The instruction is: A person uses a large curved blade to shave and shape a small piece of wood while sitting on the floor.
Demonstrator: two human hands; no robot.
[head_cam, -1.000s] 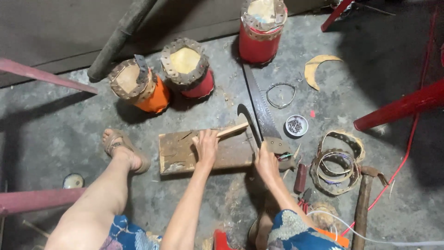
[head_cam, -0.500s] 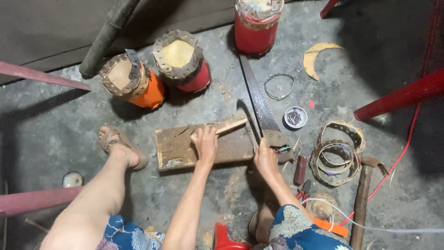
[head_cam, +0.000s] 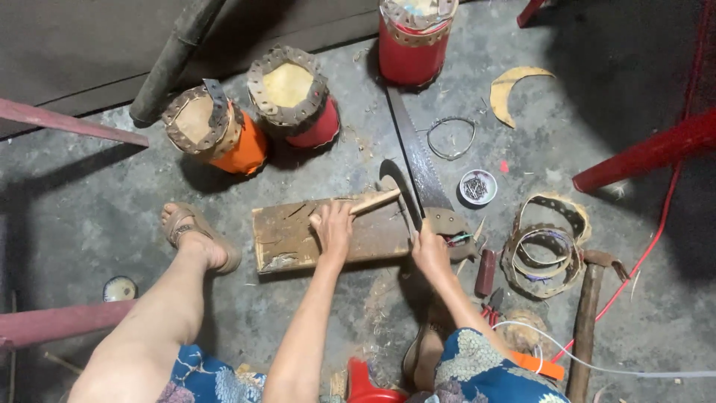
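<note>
Pressing stick (head_cam: 375,201) onto board (head_cam: 291,237), hands (head_cam: 334,224) gripping.

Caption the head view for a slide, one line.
Left hand pins a wooden stick on a board while right hand grips a blade.

Both bare arms reach up from the bottom edge toward the middle of the frame. The left hand (head_cam: 334,224) sits dead centre, palm down, fingers curled and closed at the top, wrist straight, forearm running down and left to the lower edge. The right hand (head_cam: 430,250) lies just right of centre and slightly lower, knuckles up, fingers folded shut, forearm slanting down to the lower right. The 2 hands are near each other, not touching. The left leg stretches out left, bare foot in the middle left.
</note>
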